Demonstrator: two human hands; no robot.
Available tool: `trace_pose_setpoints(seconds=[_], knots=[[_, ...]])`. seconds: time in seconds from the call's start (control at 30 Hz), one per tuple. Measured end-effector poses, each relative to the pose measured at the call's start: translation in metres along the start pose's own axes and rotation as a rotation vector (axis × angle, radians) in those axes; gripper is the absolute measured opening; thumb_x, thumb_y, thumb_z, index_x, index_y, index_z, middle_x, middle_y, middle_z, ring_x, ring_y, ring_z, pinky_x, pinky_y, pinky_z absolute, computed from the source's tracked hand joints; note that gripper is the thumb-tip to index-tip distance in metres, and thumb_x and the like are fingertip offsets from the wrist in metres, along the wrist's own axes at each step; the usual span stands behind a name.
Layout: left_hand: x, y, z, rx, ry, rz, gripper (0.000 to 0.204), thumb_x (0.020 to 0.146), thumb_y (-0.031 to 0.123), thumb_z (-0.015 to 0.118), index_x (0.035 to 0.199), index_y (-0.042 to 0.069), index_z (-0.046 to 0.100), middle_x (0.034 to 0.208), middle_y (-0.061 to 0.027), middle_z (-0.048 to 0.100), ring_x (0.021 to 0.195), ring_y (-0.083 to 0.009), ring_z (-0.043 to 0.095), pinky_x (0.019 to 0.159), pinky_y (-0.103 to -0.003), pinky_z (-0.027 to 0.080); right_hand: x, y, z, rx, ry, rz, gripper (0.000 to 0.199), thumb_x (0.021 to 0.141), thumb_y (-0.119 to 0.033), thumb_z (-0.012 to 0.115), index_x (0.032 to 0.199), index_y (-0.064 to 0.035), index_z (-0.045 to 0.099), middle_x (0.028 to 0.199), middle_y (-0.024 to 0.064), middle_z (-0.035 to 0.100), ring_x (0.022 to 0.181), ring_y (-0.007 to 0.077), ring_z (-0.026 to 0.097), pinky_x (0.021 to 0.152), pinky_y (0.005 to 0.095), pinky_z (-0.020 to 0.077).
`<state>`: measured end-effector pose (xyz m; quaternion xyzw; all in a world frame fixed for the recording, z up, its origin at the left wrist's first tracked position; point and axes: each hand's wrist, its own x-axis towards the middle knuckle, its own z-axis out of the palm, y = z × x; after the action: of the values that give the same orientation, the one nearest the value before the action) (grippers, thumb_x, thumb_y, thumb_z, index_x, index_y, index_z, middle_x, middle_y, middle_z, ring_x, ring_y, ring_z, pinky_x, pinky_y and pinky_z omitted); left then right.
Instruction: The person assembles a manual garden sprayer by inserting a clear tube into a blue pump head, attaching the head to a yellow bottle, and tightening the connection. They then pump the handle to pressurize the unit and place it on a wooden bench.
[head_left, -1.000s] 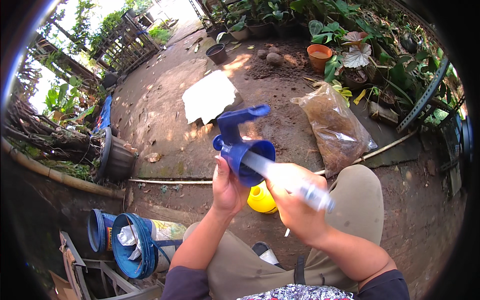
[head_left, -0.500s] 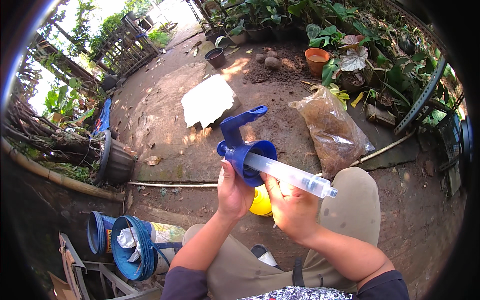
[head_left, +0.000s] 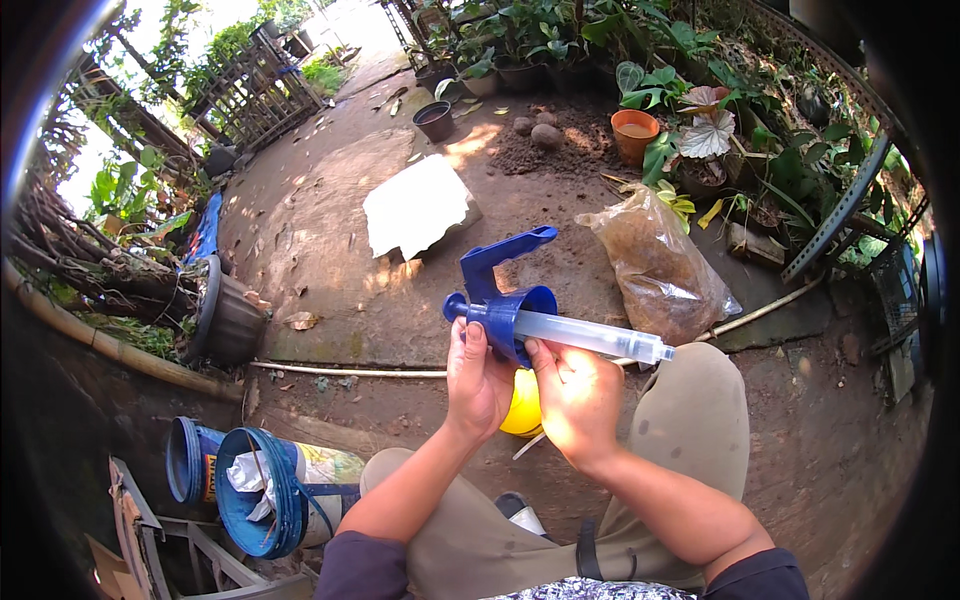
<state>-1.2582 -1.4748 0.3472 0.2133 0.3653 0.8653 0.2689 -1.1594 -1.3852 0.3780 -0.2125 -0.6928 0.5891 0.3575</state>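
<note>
A blue sprayer pump (head_left: 508,312) is held up in front of my knees, its angled handle pointing up and to the far right. From its collar a translucent pump tube (head_left: 595,336) extends to the right, ending in a narrow tip above my right knee. My left hand (head_left: 478,385) grips the collar's left side, thumb pressed on the blue plastic. My right hand (head_left: 582,400) is closed at the collar's lower right rim, below the tube; its fingertips are hidden. Behind and below the hands shows part of a rounded yellow container (head_left: 522,408).
Beyond the hands lie a torn white sheet (head_left: 418,205) and a clear plastic bag of brown material (head_left: 665,265). Blue buckets (head_left: 262,490) stand at lower left. Farther off are a soil heap (head_left: 560,145), an orange pot (head_left: 634,135) and a black pot (head_left: 433,121). A thin pole (head_left: 350,371) crosses the ground.
The pump has turned slightly, so its tube now lies more level. Its handle has shifted a little to the right and nearer. Both hands keep hold of it.
</note>
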Motion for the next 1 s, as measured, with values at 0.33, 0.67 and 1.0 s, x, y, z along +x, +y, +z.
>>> trace_pose_setpoints(seconds=[0.33,0.67,1.0], knots=[[0.034,0.078,-0.021,0.325,0.012,0.161,0.022,0.105,0.027,0.060,0.106,0.015,0.042,0.105,0.0007,0.057,0.102,-0.0120,0.062,0.095,-0.038,0.055,0.032,-0.013,-0.030,-0.163,-0.459,0.193,0.045,0.086,-0.030,0.079,0.119,-0.0001,0.071,0.086,0.0124,0.072,0.081,0.0148,0.068,0.079,0.0296,0.0534],[0.015,0.130,-0.039,0.420,0.158,0.283,0.024,0.102,0.027,0.065,0.103,0.016,0.044,0.100,0.0027,0.054,0.095,-0.0079,0.058,0.090,-0.033,0.053,0.022,0.034,-0.013,-0.365,-0.745,0.246,0.046,0.083,-0.026,0.083,0.119,-0.0001,0.071,0.080,0.0109,0.071,0.071,0.0152,0.064,0.070,0.0320,0.0532],[-0.006,0.138,-0.055,1.266,0.178,0.294,0.037,0.099,0.033,0.070,0.097,0.007,0.043,0.130,-0.0173,0.059,0.101,-0.0132,0.051,0.091,-0.029,0.044,0.029,0.119,0.052,-0.421,-0.747,0.155,0.021,0.088,-0.018,0.074,0.101,-0.0025,0.078,0.086,0.0179,0.075,0.077,0.0268,0.074,0.075,0.0368,0.0559]])
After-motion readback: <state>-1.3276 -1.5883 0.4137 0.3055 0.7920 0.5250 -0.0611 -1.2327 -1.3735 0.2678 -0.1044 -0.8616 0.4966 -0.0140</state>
